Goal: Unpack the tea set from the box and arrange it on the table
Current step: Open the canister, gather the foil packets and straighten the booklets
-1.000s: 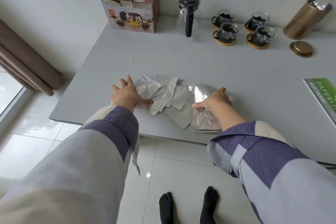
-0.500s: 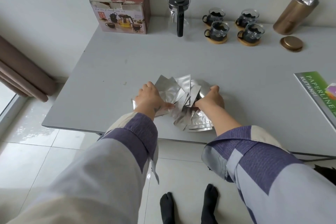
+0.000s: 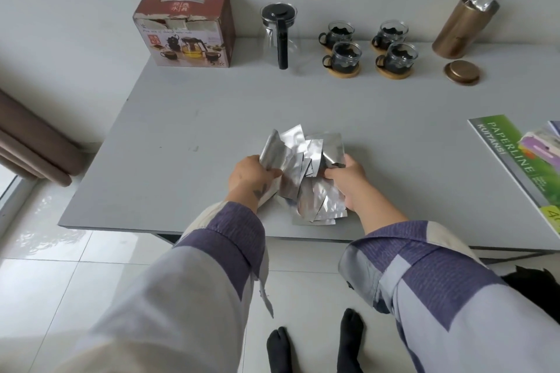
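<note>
Here, both hands, left (image 3: 253, 171) and right (image 3: 345, 177), curled around silver foil packets (image 3: 303, 172) on grey table (image 3: 181, 136)

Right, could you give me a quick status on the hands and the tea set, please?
Both hands, left and right, gripping the silver packets. Teapot and four cups by the wall. Box shut. Nothing in the way.

Left hand (image 3: 253, 172) and right hand (image 3: 345, 179) grip a bunched pile of silver foil packets (image 3: 303, 172) on the grey table (image 3: 212, 118).
</note>
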Motion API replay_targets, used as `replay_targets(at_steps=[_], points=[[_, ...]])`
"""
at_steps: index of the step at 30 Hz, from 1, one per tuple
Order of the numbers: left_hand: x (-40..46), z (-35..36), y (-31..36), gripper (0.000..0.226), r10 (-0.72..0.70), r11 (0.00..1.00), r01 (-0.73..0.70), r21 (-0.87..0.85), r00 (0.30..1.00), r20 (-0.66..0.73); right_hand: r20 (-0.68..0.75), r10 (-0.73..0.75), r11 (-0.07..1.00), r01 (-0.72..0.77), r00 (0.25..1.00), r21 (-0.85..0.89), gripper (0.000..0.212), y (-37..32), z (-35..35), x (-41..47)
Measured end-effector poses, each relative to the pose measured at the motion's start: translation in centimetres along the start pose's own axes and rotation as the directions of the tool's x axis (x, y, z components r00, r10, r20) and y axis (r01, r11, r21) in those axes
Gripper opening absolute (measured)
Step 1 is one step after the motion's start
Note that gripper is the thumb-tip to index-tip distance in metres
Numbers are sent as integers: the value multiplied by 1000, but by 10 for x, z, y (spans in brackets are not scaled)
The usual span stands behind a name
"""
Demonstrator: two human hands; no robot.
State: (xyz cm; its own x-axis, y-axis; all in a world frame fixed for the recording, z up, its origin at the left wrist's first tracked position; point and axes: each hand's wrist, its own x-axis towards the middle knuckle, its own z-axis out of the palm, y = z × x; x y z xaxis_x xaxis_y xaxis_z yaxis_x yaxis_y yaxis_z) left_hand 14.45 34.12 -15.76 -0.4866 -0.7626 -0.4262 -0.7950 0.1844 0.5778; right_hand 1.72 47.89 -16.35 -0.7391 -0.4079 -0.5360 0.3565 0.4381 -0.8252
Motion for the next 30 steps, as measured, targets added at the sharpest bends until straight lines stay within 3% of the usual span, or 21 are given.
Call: replay_targets(at_steps=[6,9,16,20,25,30], points=[[-10,4,12,37,45,969,-47,-242,999,-18,42,-4,994,0,999,106,48,1,-3,4],[-10,3,17,39,55,964,-57,-261,998,-13,72,-2,993,-7,997,122,38,0,-7,4],[-10,7,20,39,60,949,-76,-307,996,-61,37,-42,997,39,998,72,45,0,-12,9],[-12,5,23,64,-3,928,-20,-372,998,-61,8,-46,997,45,999,56,42,1,-10,8],[-17,-7,32,41,23,885,-28,-464,1000,-15,3,-46,991,46,999,123,31,-13,-17,5],[-28,-18,62,40,58,862,-50,-504,998,1,-55,-62,968,74,997,239,25,-32,-45,-3]])
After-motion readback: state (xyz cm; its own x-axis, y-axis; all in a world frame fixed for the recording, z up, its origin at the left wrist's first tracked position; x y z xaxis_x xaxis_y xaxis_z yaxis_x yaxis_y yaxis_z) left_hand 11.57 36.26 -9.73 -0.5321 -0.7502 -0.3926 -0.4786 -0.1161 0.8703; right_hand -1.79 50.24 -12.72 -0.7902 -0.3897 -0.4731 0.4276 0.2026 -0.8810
